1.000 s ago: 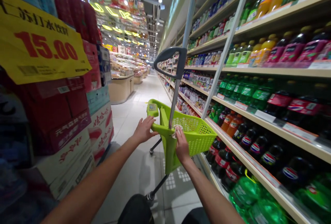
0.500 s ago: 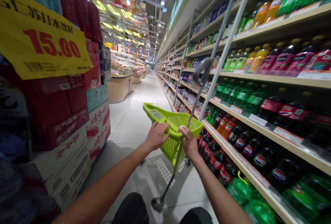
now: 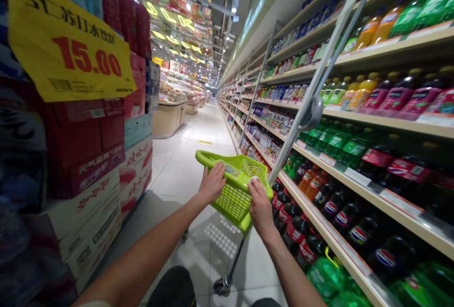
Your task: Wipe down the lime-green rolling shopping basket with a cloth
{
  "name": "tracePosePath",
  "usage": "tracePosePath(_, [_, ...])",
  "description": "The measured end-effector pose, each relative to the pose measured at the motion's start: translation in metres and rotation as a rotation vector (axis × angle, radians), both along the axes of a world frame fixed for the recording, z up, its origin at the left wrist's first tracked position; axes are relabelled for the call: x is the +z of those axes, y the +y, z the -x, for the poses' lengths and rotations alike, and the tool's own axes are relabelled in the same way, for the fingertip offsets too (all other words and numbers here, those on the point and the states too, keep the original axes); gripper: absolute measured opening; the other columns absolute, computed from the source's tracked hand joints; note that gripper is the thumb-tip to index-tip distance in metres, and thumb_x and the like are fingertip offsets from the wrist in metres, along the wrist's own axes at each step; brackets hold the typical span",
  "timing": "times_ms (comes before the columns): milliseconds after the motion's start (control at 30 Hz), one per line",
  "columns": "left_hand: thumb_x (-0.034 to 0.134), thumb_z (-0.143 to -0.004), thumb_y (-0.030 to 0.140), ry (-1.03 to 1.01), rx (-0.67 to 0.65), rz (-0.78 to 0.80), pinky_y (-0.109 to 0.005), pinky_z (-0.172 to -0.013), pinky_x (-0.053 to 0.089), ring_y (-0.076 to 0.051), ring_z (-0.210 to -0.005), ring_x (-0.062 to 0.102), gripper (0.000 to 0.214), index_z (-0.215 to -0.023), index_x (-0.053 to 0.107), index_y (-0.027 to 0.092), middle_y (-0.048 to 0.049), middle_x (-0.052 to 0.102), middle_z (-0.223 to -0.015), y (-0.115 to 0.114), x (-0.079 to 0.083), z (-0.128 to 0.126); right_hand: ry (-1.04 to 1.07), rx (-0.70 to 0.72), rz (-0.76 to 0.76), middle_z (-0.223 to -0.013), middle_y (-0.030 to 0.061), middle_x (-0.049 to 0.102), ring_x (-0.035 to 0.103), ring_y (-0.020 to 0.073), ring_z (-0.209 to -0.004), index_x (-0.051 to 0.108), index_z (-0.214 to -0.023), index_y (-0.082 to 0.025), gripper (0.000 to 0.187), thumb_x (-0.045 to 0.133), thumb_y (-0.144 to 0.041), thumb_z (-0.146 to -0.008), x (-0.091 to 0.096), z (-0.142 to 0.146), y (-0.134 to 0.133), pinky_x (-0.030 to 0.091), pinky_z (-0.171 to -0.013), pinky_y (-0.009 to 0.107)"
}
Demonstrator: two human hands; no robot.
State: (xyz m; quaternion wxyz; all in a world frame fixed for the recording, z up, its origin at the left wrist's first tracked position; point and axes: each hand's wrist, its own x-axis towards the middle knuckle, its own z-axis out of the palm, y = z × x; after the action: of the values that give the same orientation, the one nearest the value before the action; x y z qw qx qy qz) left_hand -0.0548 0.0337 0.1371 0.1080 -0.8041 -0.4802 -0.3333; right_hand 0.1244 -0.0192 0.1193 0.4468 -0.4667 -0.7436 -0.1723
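A small lime-green shopping cart (image 3: 234, 200) with a perforated basket stands on the tiled floor in front of me, turned slightly askew. My left hand (image 3: 213, 183) lies over the left part of its handle bar (image 3: 236, 173), fingers curled across the top. On the bar's right end is my right hand (image 3: 261, 205), its fingers bent over the edge. Something small and white shows at the right fingertips; I cannot make out what. The basket's inside is mostly hidden by the handle. Below, one caster wheel (image 3: 222, 285) shows between my knees.
Shelves of drink bottles (image 3: 354, 144) line the right side, close to the cart. A grey loop (image 3: 312, 112) stands out by a shelf upright. Stacked cartons (image 3: 88, 212) with a yellow price sign (image 3: 71, 56) flank the left. Ahead runs the tiled aisle (image 3: 198, 132), with display counters (image 3: 168, 118) along it.
The cart has swung around, its handle now lying more level across my view. Both hands moved with it, staying on the handle. The grey loop appears farther right against the shelves.
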Motion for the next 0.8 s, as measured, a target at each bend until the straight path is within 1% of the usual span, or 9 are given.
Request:
tracePosePath(67, [0.038,-0.082,0.021,-0.015,-0.008,0.006,-0.050,-0.102,0.023,-0.023,-0.125,0.032,0.040,-0.122,0.043,0.018,-0.0069,0.039,-0.135,0.003,-0.003,0.002,0.064,-0.069,-0.005,-0.122,0.0130,0.051,0.038,0.0206,-0.122,0.056,-0.113,-0.013,0.048,0.031,-0.002,-0.072,0.000,-0.007,0.005,0.034,-0.100,0.044])
tracePosePath(167, [0.039,-0.081,0.018,-0.045,-0.067,0.005,-0.047,-0.101,0.027,-0.022,-0.126,0.031,0.042,-0.122,0.043,0.016,-0.0076,0.040,-0.134,0.000,-0.008,-0.005,0.141,-0.098,0.010,-0.123,0.0138,0.050,0.039,0.0211,-0.121,0.054,-0.115,-0.011,0.050,0.032,-0.003,-0.071,0.004,0.004,0.015,0.033,-0.101,0.045])
tracePosePath(300, [0.037,-0.080,0.016,-0.132,-0.129,-0.004,-0.049,-0.100,0.027,-0.023,-0.123,0.036,0.038,-0.117,0.048,0.015,-0.0095,0.047,-0.129,-0.003,-0.009,-0.016,0.198,0.037,0.063,-0.123,0.0117,0.051,0.038,0.0194,-0.121,0.051,-0.118,-0.011,0.047,0.033,-0.009,-0.074,0.015,0.037,0.031,0.030,-0.103,0.042])
tracePosePath(433, [0.030,-0.084,0.020,-0.327,-0.155,0.032,-0.040,-0.096,0.035,-0.018,-0.116,0.045,0.037,-0.116,0.048,0.015,-0.0102,0.053,-0.122,0.000,0.005,-0.023,0.382,0.146,0.158,-0.125,0.0128,0.049,0.041,0.0210,-0.118,0.043,-0.124,-0.011,0.046,0.036,-0.027,-0.081,0.028,0.052,0.040,0.031,-0.100,0.042])
tracePosePath(500, [0.032,-0.084,0.024,-0.303,-0.196,0.043,-0.040,-0.098,0.034,-0.018,-0.119,0.041,0.040,-0.122,0.042,0.014,-0.0117,0.047,-0.128,0.001,0.012,-0.032,0.550,0.191,0.200,-0.125,0.0129,0.048,0.045,0.0194,-0.115,0.035,-0.130,-0.012,0.049,0.025,-0.031,-0.086,0.033,0.050,0.041,0.036,-0.096,0.040])
tracePosePath(567, [0.039,-0.082,0.027,-0.187,-0.248,0.045,-0.045,-0.101,0.028,-0.021,-0.122,0.037,0.044,-0.124,0.040,0.014,-0.0119,0.042,-0.132,0.000,0.016,-0.042,0.659,0.209,0.217,-0.124,0.0128,0.050,0.049,0.0174,-0.111,0.029,-0.132,-0.013,0.050,0.014,-0.032,-0.088,0.037,0.043,0.041,0.040,-0.091,0.038])
tracePosePath(667, [0.048,-0.076,0.021,-0.081,-0.257,0.012,-0.048,-0.100,0.027,-0.024,-0.119,0.040,0.043,-0.118,0.045,0.015,-0.0123,0.048,-0.127,-0.003,0.017,-0.058,0.512,0.106,0.175,-0.124,0.0125,0.050,0.045,0.0188,-0.114,0.037,-0.128,-0.012,0.049,0.023,-0.035,-0.087,0.040,0.022,0.040,0.036,-0.094,0.037])
tracePosePath(733, [0.050,-0.074,0.015,-0.080,-0.258,-0.025,-0.047,-0.098,0.030,-0.024,-0.116,0.043,0.040,-0.114,0.049,0.016,-0.0119,0.051,-0.123,-0.003,0.014,-0.062,0.331,-0.061,0.148,-0.124,0.0130,0.049,0.042,0.0211,-0.117,0.045,-0.123,-0.011,0.047,0.030,-0.035,-0.085,0.038,0.001,0.039,0.033,-0.097,0.038])
tracePosePath(800, [0.048,-0.075,0.012,-0.101,-0.290,-0.052,-0.044,-0.096,0.032,-0.022,-0.114,0.045,0.037,-0.111,0.051,0.017,-0.0102,0.052,-0.122,-0.001,0.010,-0.058,0.158,-0.209,0.189,-0.117,0.0139,0.055,0.047,0.0220,-0.111,0.051,-0.117,-0.011,0.043,0.030,-0.032,-0.085,0.034,-0.022,0.038,0.035,-0.092,0.038])
